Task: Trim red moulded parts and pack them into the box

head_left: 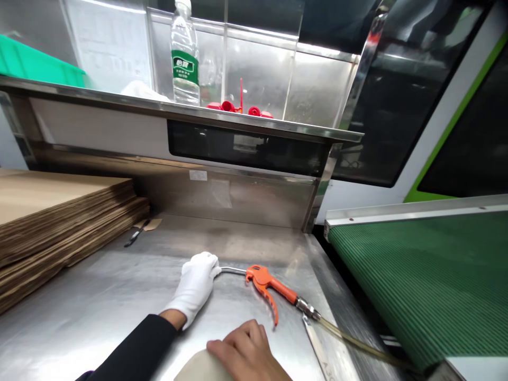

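Note:
My left hand (pixel 197 286), in a white glove with a black sleeve, rests on the steel table (pixel 119 296). Its fingers are curled at the tip of the thin metal nozzle of an orange air blow gun (pixel 266 286). The gun lies flat on the table, and its hose (pixel 357 344) trails off to the lower right. My bare right hand (pixel 246 354) is at the bottom edge, fingers lying flat on a beige sheet (pixel 198 368) that is only partly in view. The gun's trigger is just beyond my right fingertips.
A stack of flattened cardboard (pixel 59 217) fills the left side, with a small cutter (pixel 135 233) beside it. A steel shelf (pixel 238 124) above holds a water bottle (pixel 184 55), red caps (pixel 238 107) and a green crate (pixel 35 63). A green conveyor belt (pixel 428 275) runs along the right. A metal ruler (pixel 317 346) lies by the hose.

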The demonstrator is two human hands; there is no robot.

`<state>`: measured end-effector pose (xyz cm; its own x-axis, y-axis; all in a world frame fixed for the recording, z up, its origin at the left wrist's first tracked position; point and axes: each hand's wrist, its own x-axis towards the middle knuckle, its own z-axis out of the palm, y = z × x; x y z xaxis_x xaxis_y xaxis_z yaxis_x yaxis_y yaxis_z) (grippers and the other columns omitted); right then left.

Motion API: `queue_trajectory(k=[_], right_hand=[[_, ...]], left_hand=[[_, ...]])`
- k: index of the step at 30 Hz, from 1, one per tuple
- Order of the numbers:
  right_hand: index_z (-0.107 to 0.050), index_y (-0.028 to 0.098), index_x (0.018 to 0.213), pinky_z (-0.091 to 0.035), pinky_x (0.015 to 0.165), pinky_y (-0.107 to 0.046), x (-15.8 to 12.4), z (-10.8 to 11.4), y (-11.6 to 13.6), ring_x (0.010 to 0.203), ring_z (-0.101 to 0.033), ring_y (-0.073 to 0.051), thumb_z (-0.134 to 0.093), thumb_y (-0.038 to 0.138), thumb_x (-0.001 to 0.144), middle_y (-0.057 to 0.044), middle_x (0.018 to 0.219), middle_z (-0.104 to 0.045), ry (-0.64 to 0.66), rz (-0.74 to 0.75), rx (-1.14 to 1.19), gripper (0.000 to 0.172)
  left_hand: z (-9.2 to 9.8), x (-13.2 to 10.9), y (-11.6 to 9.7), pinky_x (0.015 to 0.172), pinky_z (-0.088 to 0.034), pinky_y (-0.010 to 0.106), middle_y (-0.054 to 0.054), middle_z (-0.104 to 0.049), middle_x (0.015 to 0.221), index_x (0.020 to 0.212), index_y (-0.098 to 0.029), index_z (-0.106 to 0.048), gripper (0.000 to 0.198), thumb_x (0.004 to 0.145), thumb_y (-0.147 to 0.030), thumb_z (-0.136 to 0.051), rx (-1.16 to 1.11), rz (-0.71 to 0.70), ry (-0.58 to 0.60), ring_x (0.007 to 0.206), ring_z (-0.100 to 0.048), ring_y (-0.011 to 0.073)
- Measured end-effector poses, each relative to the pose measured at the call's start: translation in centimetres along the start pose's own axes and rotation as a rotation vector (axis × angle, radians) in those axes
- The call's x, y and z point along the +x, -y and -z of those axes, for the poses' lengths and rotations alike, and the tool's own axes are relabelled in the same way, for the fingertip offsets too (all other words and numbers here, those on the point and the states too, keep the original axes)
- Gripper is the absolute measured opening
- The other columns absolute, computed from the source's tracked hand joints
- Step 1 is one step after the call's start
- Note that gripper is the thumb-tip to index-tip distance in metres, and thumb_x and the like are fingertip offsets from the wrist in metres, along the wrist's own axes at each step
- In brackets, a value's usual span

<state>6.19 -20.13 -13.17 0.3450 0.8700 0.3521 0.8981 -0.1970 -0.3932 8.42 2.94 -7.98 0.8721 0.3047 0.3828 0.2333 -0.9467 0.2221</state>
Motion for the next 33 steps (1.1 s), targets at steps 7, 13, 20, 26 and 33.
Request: queue_trajectory(k=[7,13,20,26,33], right_hand=[[-0.043,0.034,0.144,-0.049,0.087,-0.033,0.6,2.1,1.6,0.097,-0.055,-0.025,-0.082,0.010,0.061,0.000,0.112,-0.065,-0.326,0.019,0.264,0.095],[-0.057,0.030,0.127,-0.048,0.085,-0.033,0.5,3.8,2.5,0.096,-0.055,-0.024,-0.073,0.006,0.071,0.000,0.107,-0.066,-0.410,0.132,0.283,0.063],[-0.055,0.026,0.139,-0.048,0.101,-0.048,0.0,3.8,1.4,0.113,-0.052,-0.031,-0.085,0.012,0.067,-0.009,0.131,-0.056,-0.186,-0.099,0.086,0.079],[-0.056,0.019,0.139,-0.045,0.100,-0.057,0.2,4.9,0.8,0.109,-0.054,-0.036,-0.073,0.013,0.069,-0.013,0.123,-0.062,0.024,-0.159,-0.002,0.072],[-0.035,0.032,0.146,-0.037,0.099,-0.046,0.6,6.7,2.4,0.104,-0.055,-0.029,-0.060,0.011,0.063,-0.001,0.120,-0.063,-0.502,0.040,0.111,0.089]], left_hand=[[-0.1,0.1,0.3,0.080,-0.040,0.036,0.007,-0.067,0.093,0.079,-0.022,-0.061,0.020,0.097,-0.024,-0.053,-0.007,-0.001,0.000,0.091,-0.061,0.0266],[-0.2,0.1,0.3,0.080,-0.040,0.036,0.006,-0.066,0.090,0.078,-0.022,-0.060,0.022,0.098,-0.026,-0.050,-0.021,0.004,-0.004,0.091,-0.060,0.0266],[-0.2,0.1,0.2,0.078,-0.039,0.035,0.006,-0.066,0.090,0.079,-0.022,-0.060,0.022,0.097,-0.026,-0.050,-0.021,0.002,-0.001,0.090,-0.060,0.0267],[-0.1,0.1,0.1,0.079,-0.040,0.034,0.006,-0.066,0.090,0.076,-0.022,-0.060,0.022,0.097,-0.026,-0.052,-0.020,0.002,0.007,0.092,-0.060,0.0263],[-0.1,0.0,0.1,0.081,-0.039,0.036,0.007,-0.067,0.093,0.079,-0.021,-0.062,0.019,0.096,-0.025,-0.054,-0.013,0.012,0.012,0.092,-0.061,0.0271]])
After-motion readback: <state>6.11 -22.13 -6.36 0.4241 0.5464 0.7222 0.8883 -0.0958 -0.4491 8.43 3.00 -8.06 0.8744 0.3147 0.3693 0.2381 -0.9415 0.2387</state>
